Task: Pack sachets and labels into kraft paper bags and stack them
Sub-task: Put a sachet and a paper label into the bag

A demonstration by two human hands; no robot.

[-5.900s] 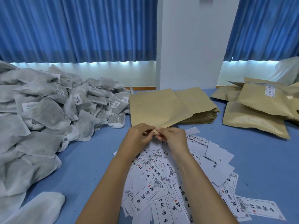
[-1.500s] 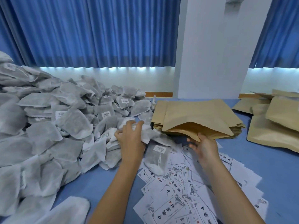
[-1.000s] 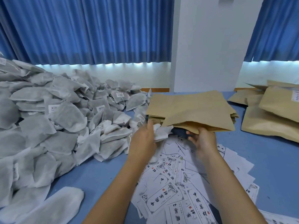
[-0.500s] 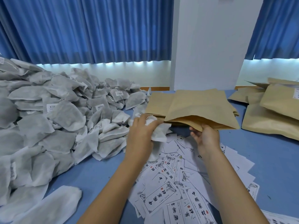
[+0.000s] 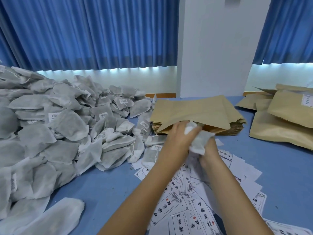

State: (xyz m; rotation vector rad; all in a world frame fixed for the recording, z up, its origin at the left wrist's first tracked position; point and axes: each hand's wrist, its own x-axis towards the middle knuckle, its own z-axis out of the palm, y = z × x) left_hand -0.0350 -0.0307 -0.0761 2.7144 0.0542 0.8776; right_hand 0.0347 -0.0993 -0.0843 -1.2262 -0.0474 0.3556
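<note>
My left hand (image 5: 179, 138) grips a bunch of white sachets (image 5: 199, 141) and pushes them at the open mouth of a kraft paper bag (image 5: 194, 111). That bag lies on top of a stack of flat kraft bags (image 5: 235, 128). My right hand (image 5: 209, 150) sits just below the bag's mouth, mostly hidden behind the sachets, and its grip cannot be made out. Printed paper labels (image 5: 183, 197) lie scattered on the blue table under my forearms.
A big heap of grey-white sachets (image 5: 55, 126) fills the left side of the blue table (image 5: 279, 160). Filled kraft bags (image 5: 288, 119) are piled at the right. A white pillar (image 5: 215, 48) and blue curtains stand behind the table.
My left hand has carried the sachets rightward from the heap to the bag's mouth. My right hand has stayed at the mouth of the bag.
</note>
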